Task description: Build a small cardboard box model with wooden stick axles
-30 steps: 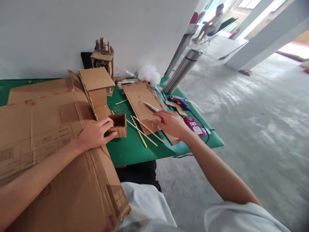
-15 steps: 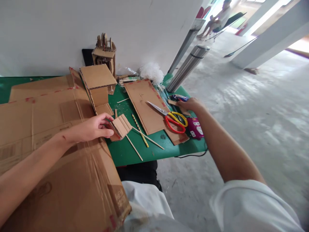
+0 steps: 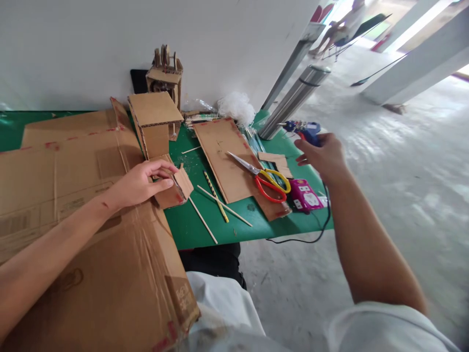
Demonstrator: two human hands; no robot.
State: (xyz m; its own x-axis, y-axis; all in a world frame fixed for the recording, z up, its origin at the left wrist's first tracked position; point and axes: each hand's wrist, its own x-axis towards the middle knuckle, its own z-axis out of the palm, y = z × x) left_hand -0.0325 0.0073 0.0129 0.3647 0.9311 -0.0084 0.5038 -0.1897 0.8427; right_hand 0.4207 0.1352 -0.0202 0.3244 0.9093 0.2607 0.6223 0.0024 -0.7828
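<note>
My left hand (image 3: 150,183) grips a small folded cardboard piece (image 3: 172,194), thumb in front and fingers behind, over the edge of a large flattened carton (image 3: 84,274). In my right hand (image 3: 324,155) is a blue hot glue gun (image 3: 309,131), lifted above the table's right end with its nozzle pointing left. A black cord (image 3: 326,215) hangs below that hand. Beneath and left of it are a small cardboard scrap (image 3: 276,161), scissors (image 3: 271,185) with red and yellow handles, and a purple power socket block (image 3: 304,195).
On the green table (image 3: 238,232) lie thin wooden sticks (image 3: 203,220), a patterned pencil (image 3: 216,198) and a cardboard sheet (image 3: 223,156). Behind stand a cardboard box form (image 3: 156,107) and a cardboard model (image 3: 164,76). A steel cylinder (image 3: 295,102) leans at the back right. A person sits far off.
My right hand has lifted the glue gun from the table, moving right. My left hand has tilted the folded cardboard and brought it slightly nearer the box form. The view has shifted slightly.
</note>
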